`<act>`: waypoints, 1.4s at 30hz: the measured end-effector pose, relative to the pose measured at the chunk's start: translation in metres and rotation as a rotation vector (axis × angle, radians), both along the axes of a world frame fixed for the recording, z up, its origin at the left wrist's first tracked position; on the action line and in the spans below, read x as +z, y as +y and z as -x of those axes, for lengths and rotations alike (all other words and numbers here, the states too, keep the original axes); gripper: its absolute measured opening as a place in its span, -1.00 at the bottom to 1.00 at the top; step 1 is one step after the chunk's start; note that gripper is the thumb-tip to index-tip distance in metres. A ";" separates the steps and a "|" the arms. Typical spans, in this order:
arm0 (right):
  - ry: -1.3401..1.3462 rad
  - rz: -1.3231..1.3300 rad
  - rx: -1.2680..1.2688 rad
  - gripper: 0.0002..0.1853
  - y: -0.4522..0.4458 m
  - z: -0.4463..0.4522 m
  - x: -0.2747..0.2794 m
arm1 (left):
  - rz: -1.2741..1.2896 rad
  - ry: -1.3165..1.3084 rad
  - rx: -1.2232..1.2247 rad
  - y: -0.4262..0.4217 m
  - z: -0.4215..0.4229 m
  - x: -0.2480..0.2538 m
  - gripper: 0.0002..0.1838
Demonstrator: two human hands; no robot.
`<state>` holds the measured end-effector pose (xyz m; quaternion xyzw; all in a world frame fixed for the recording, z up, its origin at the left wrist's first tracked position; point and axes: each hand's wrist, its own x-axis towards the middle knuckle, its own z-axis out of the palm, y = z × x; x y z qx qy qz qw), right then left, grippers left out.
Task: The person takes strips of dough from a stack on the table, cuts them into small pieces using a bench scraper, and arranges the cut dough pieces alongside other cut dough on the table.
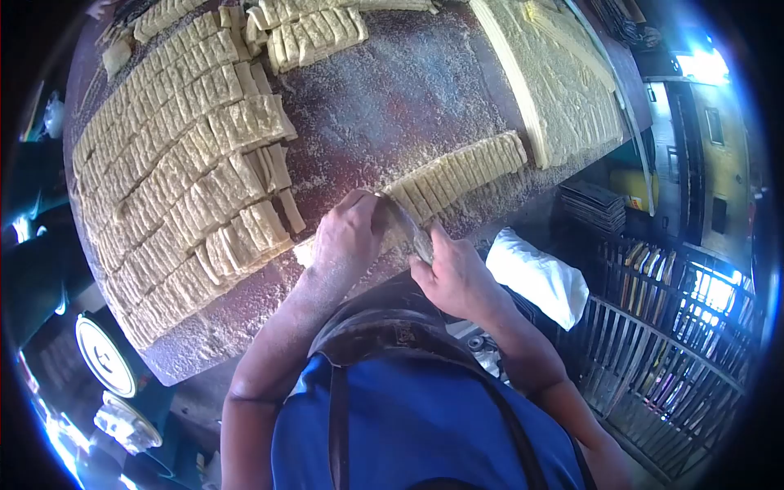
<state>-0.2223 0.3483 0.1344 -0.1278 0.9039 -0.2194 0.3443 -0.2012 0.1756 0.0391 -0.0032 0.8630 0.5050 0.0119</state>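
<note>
My right hand (454, 276) is closed around the handle end of a knife (410, 229), its blade pointing up and to the left. The blade stands at the left end of a long strip of pale yellow dough (457, 178), which has cut lines along its length. My left hand (353, 232) has its fingers curled on the dough beside the blade, and its fingertips are partly hidden. A pale piece of dough (305, 251) shows just left of that hand.
Rows of cut dough pieces (180, 163) cover the left of the crumb-strewn table (367, 98). More cut pieces (318, 39) lie at the back. Stacked dough sheets (563, 106) are at right. A white bag (536, 278) sits by the near edge, and a metal rack (653, 351) stands beyond.
</note>
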 end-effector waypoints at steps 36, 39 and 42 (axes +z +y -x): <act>0.140 0.006 -0.047 -0.70 -0.028 -0.012 -0.039 | -0.026 -0.031 -0.002 -0.018 -0.015 0.002 -0.74; 0.194 0.107 -0.092 -0.69 -0.023 -0.032 -0.012 | -0.023 -0.077 0.036 -0.021 -0.024 0.009 -0.70; 0.120 -0.002 -0.061 -0.71 -0.027 -0.043 0.000 | 0.016 -0.016 0.005 -0.027 -0.029 0.004 -0.67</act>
